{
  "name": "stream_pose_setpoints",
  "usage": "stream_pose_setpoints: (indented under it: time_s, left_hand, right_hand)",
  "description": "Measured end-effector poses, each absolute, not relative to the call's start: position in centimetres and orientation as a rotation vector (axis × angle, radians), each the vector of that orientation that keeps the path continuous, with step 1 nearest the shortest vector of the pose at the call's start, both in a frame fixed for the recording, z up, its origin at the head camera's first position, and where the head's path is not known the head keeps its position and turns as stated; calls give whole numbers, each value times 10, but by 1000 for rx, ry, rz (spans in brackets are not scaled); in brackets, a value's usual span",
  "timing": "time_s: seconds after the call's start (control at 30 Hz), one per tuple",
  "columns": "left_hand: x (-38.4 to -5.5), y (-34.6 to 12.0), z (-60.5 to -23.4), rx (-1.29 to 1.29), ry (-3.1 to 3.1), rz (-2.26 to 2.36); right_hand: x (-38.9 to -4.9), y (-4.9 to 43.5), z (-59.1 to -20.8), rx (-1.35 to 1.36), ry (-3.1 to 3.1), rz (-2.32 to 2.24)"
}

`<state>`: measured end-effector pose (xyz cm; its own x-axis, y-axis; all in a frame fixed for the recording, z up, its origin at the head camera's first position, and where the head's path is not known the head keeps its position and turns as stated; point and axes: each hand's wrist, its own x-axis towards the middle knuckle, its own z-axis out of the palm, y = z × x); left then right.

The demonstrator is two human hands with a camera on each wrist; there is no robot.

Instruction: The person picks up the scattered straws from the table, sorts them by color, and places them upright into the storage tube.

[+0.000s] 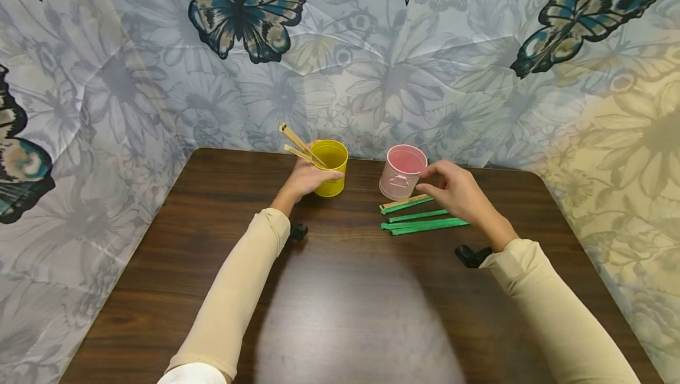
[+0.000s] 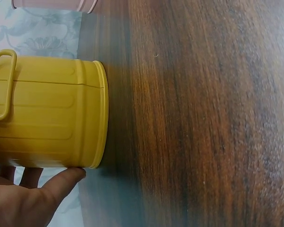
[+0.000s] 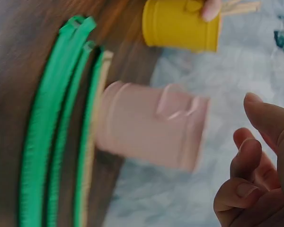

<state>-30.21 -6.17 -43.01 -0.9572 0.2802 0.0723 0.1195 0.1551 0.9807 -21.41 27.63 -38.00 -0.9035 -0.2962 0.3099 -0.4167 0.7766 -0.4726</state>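
My left hand [image 1: 307,179] grips the small yellow bucket [image 1: 333,179] from its left side, thumb across its front. The bucket stands upright at the table's back, with a wire handle showing in the left wrist view. A few thin tan sticks [image 1: 297,141] lean out of its mouth to the left. To the right, a pale pink bucket [image 1: 399,179] of similar shape stands upright. My right hand [image 1: 458,190] hovers beside it, fingers loosely bent, thumb and fingertips apart and holding nothing. Below it lie several long green strips [image 1: 422,226] and a tan stick [image 1: 405,202].
A dark wood-grain table [image 1: 350,301] carries everything, its back edge just behind the buckets. Patterned cloth [image 1: 340,77] with large butterflies hangs behind and around it. Black wrist devices [image 1: 473,256] sit under both cuffs.
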Motion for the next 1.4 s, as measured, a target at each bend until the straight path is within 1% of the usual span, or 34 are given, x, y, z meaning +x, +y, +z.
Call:
stream_pose_setpoints:
  time_s: [0.23,0.4,0.53,0.67,0.9,1.13,1.4]
  left_hand:
    - [-310,-61,-441,355,2281,1947]
    - [-316,-59,-453,375,2327,1940]
    - [-316,-59,-456,391,2327,1952]
    - [-315,-59,-455,401,2319,1962]
    - [-311,-60,-444,395,2275,1962]
    - [-302,-58,-429,464,2238,1927]
    - [-302,-61,-430,386,2274,1934]
  right_hand:
    - [-217,299,-406,401,-2895,853]
    - [-224,310,-423,297,-3023,936]
    - [-233,314,-438,243,-3099,1021]
    - [-241,313,-448,254,-3123,1040]
    - [-251,308,-453,300,-3139,950]
    - [-251,312,-460,268,-3206,946]
    - [-253,307,-465,489,-3120,774]
